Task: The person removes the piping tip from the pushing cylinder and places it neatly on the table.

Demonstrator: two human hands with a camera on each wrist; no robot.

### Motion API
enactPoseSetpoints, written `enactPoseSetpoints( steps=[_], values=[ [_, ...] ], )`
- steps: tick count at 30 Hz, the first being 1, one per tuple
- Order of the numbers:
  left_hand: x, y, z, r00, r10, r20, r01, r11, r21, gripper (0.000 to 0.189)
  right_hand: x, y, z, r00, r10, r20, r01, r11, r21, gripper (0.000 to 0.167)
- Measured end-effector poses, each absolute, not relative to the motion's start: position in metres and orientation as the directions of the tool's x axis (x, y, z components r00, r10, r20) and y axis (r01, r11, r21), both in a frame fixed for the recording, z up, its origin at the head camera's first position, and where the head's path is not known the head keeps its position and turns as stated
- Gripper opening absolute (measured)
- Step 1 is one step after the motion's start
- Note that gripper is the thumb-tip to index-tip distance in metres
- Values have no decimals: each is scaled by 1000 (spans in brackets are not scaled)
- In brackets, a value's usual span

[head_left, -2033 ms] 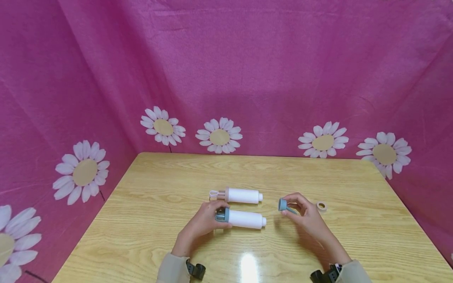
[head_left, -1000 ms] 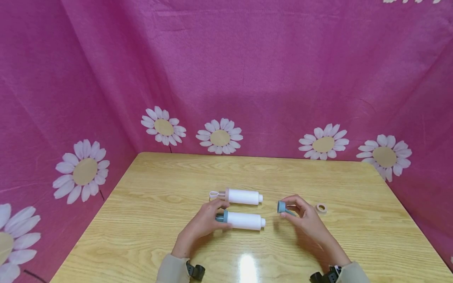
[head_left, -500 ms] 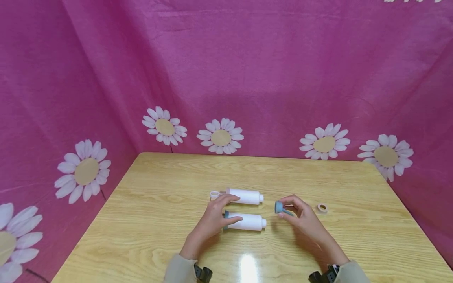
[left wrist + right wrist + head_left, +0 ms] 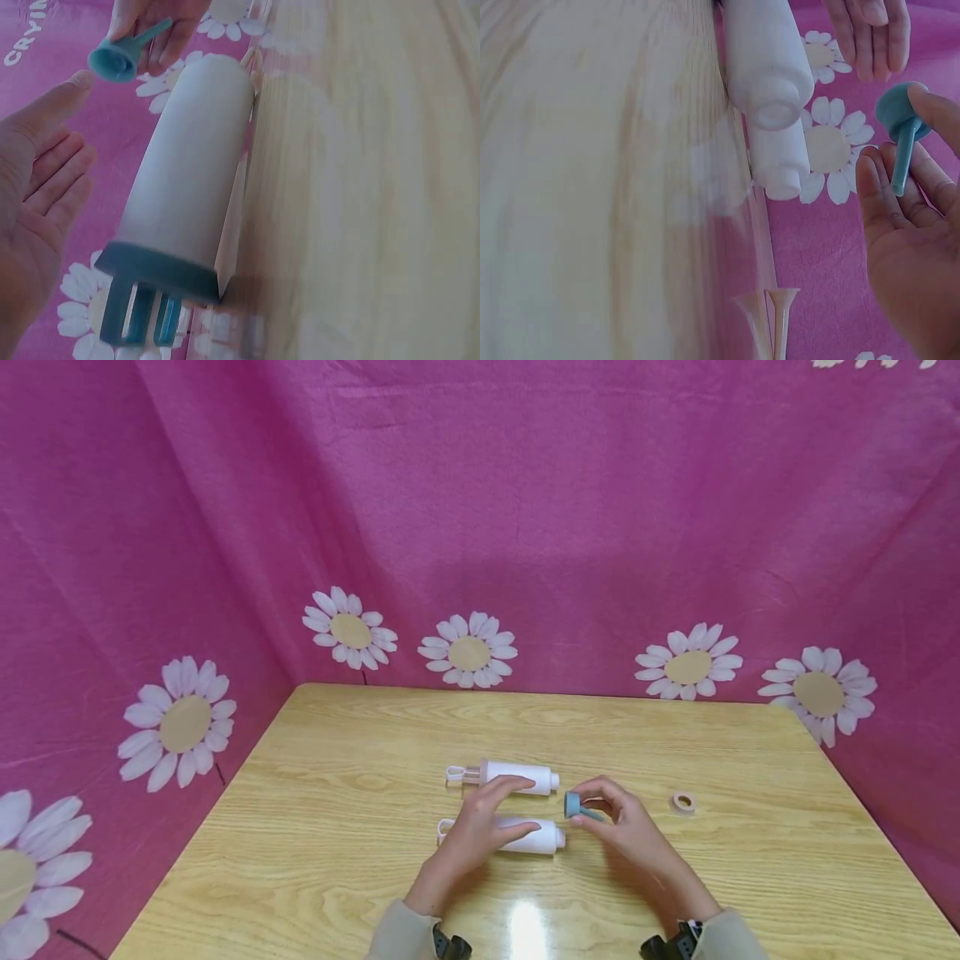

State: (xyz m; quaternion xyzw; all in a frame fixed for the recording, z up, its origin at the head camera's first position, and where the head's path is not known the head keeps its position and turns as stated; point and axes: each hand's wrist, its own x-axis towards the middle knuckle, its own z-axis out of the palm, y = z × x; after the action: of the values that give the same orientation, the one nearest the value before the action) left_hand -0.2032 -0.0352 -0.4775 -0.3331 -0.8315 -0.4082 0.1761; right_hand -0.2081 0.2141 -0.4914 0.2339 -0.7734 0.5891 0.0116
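My right hand (image 4: 624, 820) pinches a small teal funnel (image 4: 895, 112) at its wide end, thumb against fingers, with the thin spout sticking out. My left hand (image 4: 480, 827) has its thumb and fingers apart over the nearer white tube (image 4: 542, 837), facing the funnel's wide end and holding nothing. That syringe-like tube lies on its side, its narrow neck to the right. Its teal collar (image 4: 157, 270) and teal bars show in the left wrist view. Just behind lies a second white tube (image 4: 510, 772) with a pinkish collar and a pale loop handle (image 4: 455, 773).
A small pale pink ring-like piece (image 4: 682, 803) lies on the wooden table (image 4: 360, 727) to the right of my right hand. A magenta cloth (image 4: 555, 527) printed with white daisies hangs behind and at both sides.
My left hand has left the teal end of the nearer tube and moved right. My right hand has come left with the funnel, closing the gap. The nearer tube has barely shifted.
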Motion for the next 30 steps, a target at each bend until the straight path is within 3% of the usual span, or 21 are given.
enactPoseSetpoints(
  steps=[16,25,30],
  values=[
    [-203,-18,-479,-667,443,599,745,369,555,43,-207,201,-491,-849,-422,319,-420,172,-891,27],
    [-202,-15,-477,-694,458,556,718,384,580,40,-203,199,-489,-853,-410,322,-413,156,-897,26],
    [-201,-15,-476,-690,457,561,722,384,576,39,-202,204,-490,-895,-362,262,-329,139,-934,27]
  ],
)
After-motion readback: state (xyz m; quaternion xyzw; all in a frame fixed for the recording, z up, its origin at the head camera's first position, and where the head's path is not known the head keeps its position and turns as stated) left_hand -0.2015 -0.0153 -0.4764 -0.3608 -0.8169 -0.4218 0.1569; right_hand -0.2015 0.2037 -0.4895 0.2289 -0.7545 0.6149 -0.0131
